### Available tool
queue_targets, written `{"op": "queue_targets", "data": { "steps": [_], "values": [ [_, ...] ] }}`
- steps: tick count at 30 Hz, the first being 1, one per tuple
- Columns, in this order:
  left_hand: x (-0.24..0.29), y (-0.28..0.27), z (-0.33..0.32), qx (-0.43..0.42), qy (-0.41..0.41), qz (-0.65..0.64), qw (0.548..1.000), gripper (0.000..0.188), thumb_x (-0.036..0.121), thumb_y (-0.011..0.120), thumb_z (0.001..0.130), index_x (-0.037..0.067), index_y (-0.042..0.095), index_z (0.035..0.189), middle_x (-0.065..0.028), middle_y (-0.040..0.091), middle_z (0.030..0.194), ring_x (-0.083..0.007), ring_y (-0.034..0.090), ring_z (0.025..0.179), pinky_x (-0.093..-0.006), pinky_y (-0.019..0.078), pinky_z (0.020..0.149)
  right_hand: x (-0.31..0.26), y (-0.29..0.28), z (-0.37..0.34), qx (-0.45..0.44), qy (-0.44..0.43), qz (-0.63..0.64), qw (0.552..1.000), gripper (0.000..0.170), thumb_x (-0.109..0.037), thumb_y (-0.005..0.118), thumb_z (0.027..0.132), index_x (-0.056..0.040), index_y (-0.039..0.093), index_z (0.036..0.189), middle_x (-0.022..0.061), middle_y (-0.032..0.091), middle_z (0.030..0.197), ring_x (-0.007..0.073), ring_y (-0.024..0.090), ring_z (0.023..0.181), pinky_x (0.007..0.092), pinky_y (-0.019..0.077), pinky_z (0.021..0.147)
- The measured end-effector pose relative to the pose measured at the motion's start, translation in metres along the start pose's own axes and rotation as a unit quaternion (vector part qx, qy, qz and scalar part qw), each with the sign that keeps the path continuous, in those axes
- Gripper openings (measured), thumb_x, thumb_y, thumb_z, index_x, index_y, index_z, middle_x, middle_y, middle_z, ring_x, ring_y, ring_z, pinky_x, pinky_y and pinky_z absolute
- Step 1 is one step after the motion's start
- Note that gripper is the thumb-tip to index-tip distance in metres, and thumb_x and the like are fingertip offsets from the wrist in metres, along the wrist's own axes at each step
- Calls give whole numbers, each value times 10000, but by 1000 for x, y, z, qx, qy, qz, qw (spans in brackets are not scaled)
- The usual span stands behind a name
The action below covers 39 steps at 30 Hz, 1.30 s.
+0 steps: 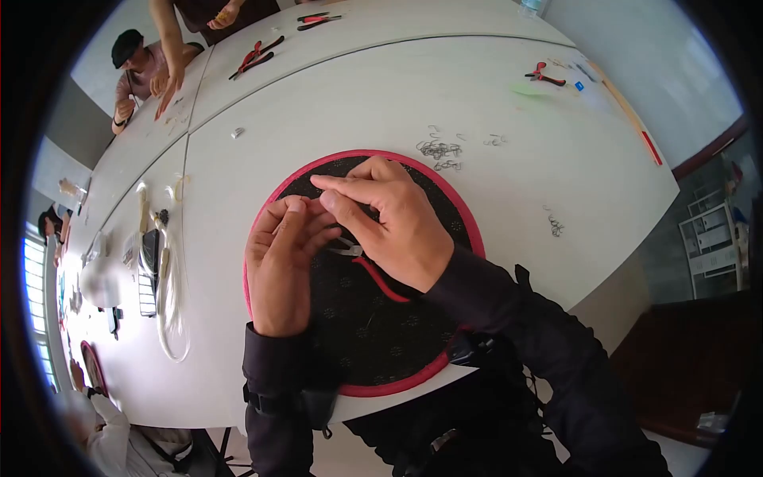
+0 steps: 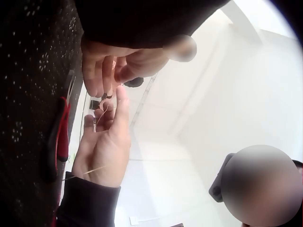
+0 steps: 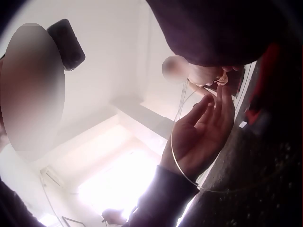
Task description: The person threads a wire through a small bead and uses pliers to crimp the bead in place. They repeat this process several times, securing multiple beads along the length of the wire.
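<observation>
Prob. mid-manipulation of fine strand [image 3: 213,191]: pinched at fingertips of L hand [image 1: 276,258]; can't tell re R hand [image 1: 397,226] grip. Next: needs steady pinch, strand kept untangled.

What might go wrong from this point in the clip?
The thin clear strand could slip from the fingertips of the left hand and right hand, as the grip looks light. Its loose loop might snag on the red-handled pliers lying beneath the hands. A sleeve might scatter the small loose wire pieces beyond the mat.
</observation>
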State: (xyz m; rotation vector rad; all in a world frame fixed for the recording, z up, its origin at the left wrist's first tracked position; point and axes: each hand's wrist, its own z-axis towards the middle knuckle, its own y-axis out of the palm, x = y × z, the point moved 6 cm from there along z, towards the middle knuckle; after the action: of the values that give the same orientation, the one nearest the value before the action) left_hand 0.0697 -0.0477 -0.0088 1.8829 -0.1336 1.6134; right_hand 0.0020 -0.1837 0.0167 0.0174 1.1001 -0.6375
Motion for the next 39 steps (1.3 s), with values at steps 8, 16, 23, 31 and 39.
{"op": "queue_targets", "data": {
  "steps": [8,16,23,31,39],
  "values": [
    [-11,20,-8,-34,-104,-28,994,146,154,438,1066,47,521,1120,-28,599,879,-71,524,631,-214,401,558,-8,10,-9,-23,-46,-73,996,298,-171,664,946,-135,695,1240,73,545,1051,227,505,985,338,464,840],
    [1,7,-1,3,-6,49,999,154,204,514,1051,54,550,1040,46,460,746,-28,369,569,-194,311,523,-7,-9,-2,7,-19,-32,999,133,-136,693,893,-28,721,967,100,635,806,251,629,764,364,503,692],
    [-2,3,-2,11,44,132,990,139,149,544,1017,23,571,1069,-2,558,783,-70,512,650,-227,411,568,-5,-8,2,-31,114,10,993,124,-114,727,882,1,683,882,15,626,731,72,557,644,244,453,594],
    [1,8,-3,-8,109,141,984,155,157,576,1008,5,574,1040,-22,624,787,-67,591,697,-227,476,617,-18,3,-2,-61,85,-41,994,94,-31,716,867,9,632,853,33,596,766,96,543,644,259,440,603],
    [4,11,-5,0,75,158,985,140,133,558,1004,-5,564,1028,-16,588,748,-66,563,602,-224,438,506,-26,-1,-1,-37,37,-93,994,84,6,719,839,2,635,834,45,569,774,134,569,646,277,444,596]
  ]
}}
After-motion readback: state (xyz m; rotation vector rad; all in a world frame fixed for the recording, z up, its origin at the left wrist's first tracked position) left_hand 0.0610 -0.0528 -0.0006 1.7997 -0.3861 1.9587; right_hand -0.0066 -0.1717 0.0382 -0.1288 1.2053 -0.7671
